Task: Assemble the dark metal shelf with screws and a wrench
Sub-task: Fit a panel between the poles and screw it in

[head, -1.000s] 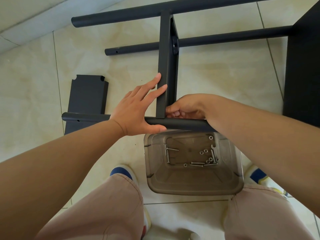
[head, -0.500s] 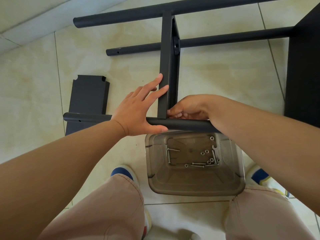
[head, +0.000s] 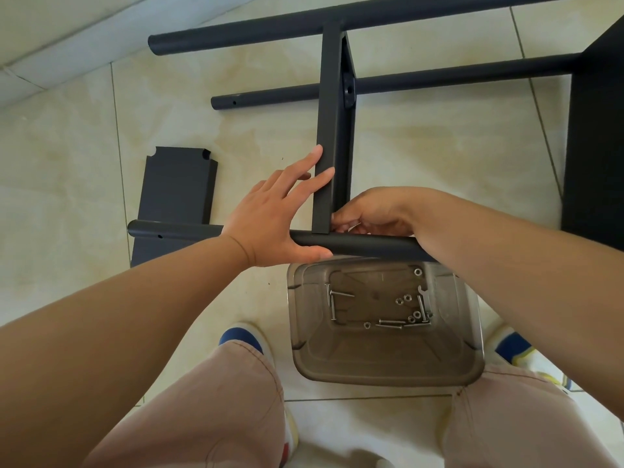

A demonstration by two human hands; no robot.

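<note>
The dark metal shelf frame lies on the tiled floor. A narrow shelf panel point(head: 327, 96) stands on edge between a far pole point(head: 236, 32) and a near pole point(head: 175, 229). My left hand point(head: 270, 217) presses straight fingers against the panel's left face, with the thumb lying along the near pole. My right hand point(head: 374, 214) is curled at the inner corner where panel meets pole; its fingertips are hidden, so I cannot tell what they pinch. Several screws point(head: 391, 322), nuts and a small wrench point(head: 422, 295) lie in a clear bin point(head: 388, 366).
A third pole point(head: 270, 96) runs across the floor behind the panel. A loose dark panel point(head: 175, 187) lies flat at the left, under the near pole's end. A large dark panel point(head: 594, 146) stands at the right edge. My knees and shoes flank the bin.
Both hands keep their places at the joint; only the view has shifted slightly.
</note>
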